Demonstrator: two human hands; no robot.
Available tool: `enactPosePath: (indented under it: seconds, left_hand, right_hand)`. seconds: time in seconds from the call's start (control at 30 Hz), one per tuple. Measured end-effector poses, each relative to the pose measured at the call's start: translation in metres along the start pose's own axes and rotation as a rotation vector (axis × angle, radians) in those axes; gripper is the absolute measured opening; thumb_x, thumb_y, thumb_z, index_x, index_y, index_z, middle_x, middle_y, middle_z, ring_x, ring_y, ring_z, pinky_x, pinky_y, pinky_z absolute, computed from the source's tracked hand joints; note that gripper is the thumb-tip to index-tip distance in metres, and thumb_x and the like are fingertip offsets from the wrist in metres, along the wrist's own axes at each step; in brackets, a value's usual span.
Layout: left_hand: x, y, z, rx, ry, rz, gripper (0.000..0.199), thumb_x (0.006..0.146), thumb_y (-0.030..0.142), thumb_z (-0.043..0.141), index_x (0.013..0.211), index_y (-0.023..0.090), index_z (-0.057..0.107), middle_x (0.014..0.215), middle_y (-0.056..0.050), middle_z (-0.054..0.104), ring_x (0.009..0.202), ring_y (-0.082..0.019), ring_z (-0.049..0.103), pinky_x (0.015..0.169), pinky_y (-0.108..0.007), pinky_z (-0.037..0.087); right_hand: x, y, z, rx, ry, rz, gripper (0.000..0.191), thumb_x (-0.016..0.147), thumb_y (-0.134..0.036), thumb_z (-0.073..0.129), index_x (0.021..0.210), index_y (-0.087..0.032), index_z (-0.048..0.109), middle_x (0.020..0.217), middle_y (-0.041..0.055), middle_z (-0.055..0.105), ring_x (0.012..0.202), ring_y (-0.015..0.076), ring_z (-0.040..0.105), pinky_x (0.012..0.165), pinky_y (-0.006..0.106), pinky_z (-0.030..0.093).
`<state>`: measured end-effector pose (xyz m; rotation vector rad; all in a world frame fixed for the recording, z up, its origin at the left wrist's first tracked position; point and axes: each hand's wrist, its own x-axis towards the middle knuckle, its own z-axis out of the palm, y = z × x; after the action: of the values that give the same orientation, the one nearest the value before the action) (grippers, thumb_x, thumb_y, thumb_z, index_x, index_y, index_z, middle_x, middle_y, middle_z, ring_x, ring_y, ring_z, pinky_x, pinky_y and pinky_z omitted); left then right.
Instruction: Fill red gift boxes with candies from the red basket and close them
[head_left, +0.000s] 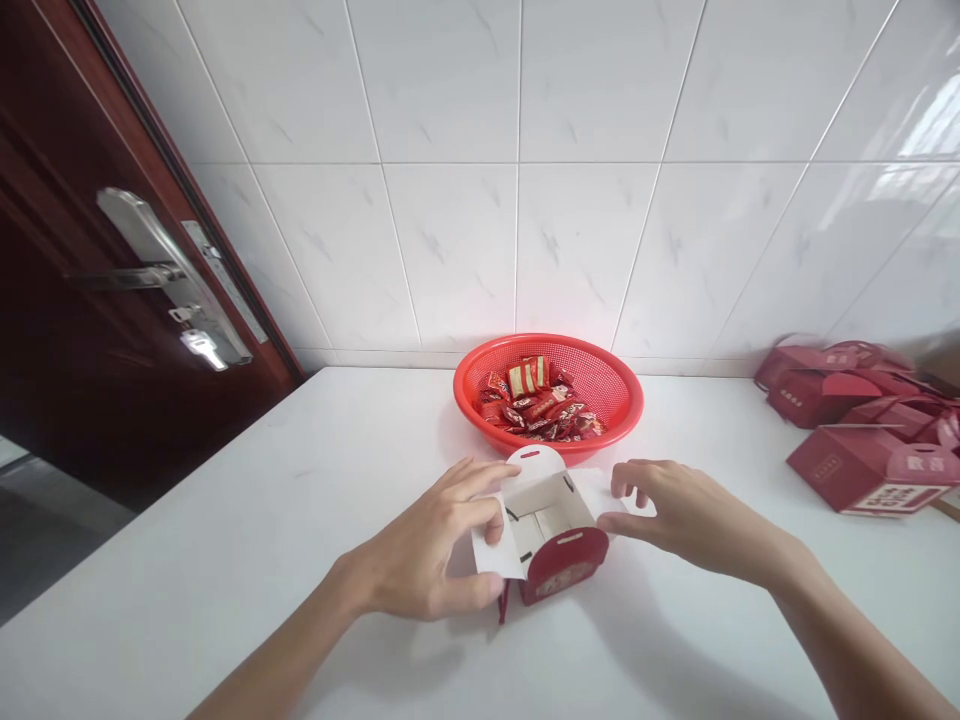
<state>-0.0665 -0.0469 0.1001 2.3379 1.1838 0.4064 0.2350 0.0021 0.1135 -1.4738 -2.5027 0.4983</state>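
Note:
Between my hands stands a small red gift box (566,575) with its flaps spread, showing a white inside with nothing in it. My left hand (442,540) is at the box's left flap, fingers apart and touching or nearly touching the white card. On the other side, my right hand (667,515) is by the right flap with thumb and fingers parted; whether it touches the flap is hard to tell. A dark red ribbon handle (503,603) hangs at the box's lower left. Just behind the box sits a red plastic basket (619,390) holding wrapped candies (551,405).
Several red gift boxes (840,465) are grouped at the right of the white table (225,540). A tiled wall (450,250) runs along the back edge. At the left is a dark wooden door (60,300) with a metal handle and keys (202,345).

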Motion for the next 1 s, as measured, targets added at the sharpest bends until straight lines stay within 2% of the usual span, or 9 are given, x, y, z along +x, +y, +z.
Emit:
enactPosePath:
  seconds: [0.1,0.2,0.3,0.33,0.43,0.57,0.7,0.87,1.0]
  left_hand:
    - [0.005,0.008,0.006,-0.019,0.083,-0.114,0.036,0.098,0.048,0.055,0.076,0.02,0.06,0.163,-0.01,0.044,0.151,-0.04,0.032,0.116,-0.062,0.037]
    - [0.007,0.015,0.012,-0.026,0.176,-0.163,0.044,0.102,0.052,0.048,0.074,0.02,0.059,0.16,-0.011,0.047,0.151,-0.038,0.033,0.117,-0.062,0.038]
    - [0.002,0.021,0.012,-0.057,0.138,-0.21,0.033,0.093,0.055,0.062,0.097,0.022,0.065,0.165,-0.012,0.04,0.153,-0.039,0.033,0.115,-0.058,0.044]
    - [-0.002,0.023,0.011,-0.059,0.095,-0.221,0.039,0.089,0.055,0.068,0.111,0.023,0.065,0.168,-0.012,0.035,0.154,-0.04,0.031,0.115,-0.058,0.045]
    - [-0.012,0.024,0.009,-0.034,-0.01,-0.251,0.085,0.077,0.057,0.081,0.151,0.03,0.048,0.174,-0.011,0.016,0.157,-0.044,0.02,0.116,-0.061,0.043]
    - [-0.022,0.019,0.011,0.013,-0.038,-0.338,0.122,0.07,0.068,0.081,0.166,0.033,0.015,0.175,-0.012,0.004,0.158,-0.047,0.005,0.118,-0.066,0.038]
    - [-0.027,0.013,0.011,0.026,-0.112,-0.416,0.128,0.07,0.081,0.072,0.167,0.03,0.007,0.173,-0.015,0.006,0.158,-0.047,0.0,0.121,-0.069,0.029]
    - [-0.031,0.009,0.008,0.023,-0.145,-0.457,0.133,0.067,0.083,0.073,0.167,0.024,0.007,0.173,-0.018,0.01,0.158,-0.049,0.005,0.122,-0.068,0.026]
    - [-0.027,0.008,0.007,0.049,-0.161,-0.447,0.133,0.067,0.08,0.075,0.167,0.032,0.002,0.169,-0.017,0.029,0.155,-0.048,0.024,0.124,-0.07,0.017]
  right_hand:
    - [0.0,-0.001,0.008,0.03,-0.045,-0.044,0.034,0.088,-0.059,0.066,0.088,-0.026,0.07,0.086,0.0072,0.076,0.079,0.0287,0.07,0.061,0.036,0.05]
    - [0.001,-0.006,0.016,0.02,-0.112,-0.086,0.035,0.093,-0.059,0.06,0.089,-0.026,0.07,0.087,0.0067,0.076,0.079,0.0279,0.07,0.062,0.035,0.049]
    - [0.003,-0.009,0.022,-0.012,-0.164,-0.115,0.033,0.097,-0.056,0.058,0.092,-0.025,0.068,0.088,0.0064,0.076,0.079,0.0273,0.07,0.064,0.036,0.049]
    - [0.004,-0.011,0.023,-0.009,-0.178,-0.119,0.035,0.097,-0.058,0.058,0.093,-0.025,0.068,0.09,0.0064,0.076,0.081,0.0276,0.07,0.065,0.036,0.05]
    - [0.005,-0.014,0.026,0.056,-0.224,-0.141,0.039,0.096,-0.062,0.057,0.096,-0.024,0.067,0.092,0.0068,0.075,0.082,0.0278,0.07,0.066,0.036,0.051]
    - [0.007,-0.018,0.028,0.135,-0.291,-0.186,0.038,0.099,-0.059,0.054,0.097,-0.023,0.066,0.095,0.008,0.076,0.084,0.0273,0.071,0.067,0.037,0.052]
    - [0.007,-0.022,0.029,0.192,-0.339,-0.215,0.034,0.101,-0.054,0.053,0.101,-0.023,0.066,0.101,0.0079,0.076,0.091,0.0268,0.072,0.072,0.037,0.055]
    - [0.012,-0.024,0.034,0.359,-0.426,-0.268,0.03,0.098,-0.05,0.057,0.107,-0.022,0.065,0.11,0.0079,0.076,0.093,0.0253,0.073,0.075,0.035,0.055]
    - [0.02,-0.022,0.04,0.415,-0.481,-0.26,0.035,0.098,-0.055,0.056,0.101,-0.02,0.061,0.098,0.0075,0.077,0.087,0.0235,0.072,0.076,0.033,0.053]
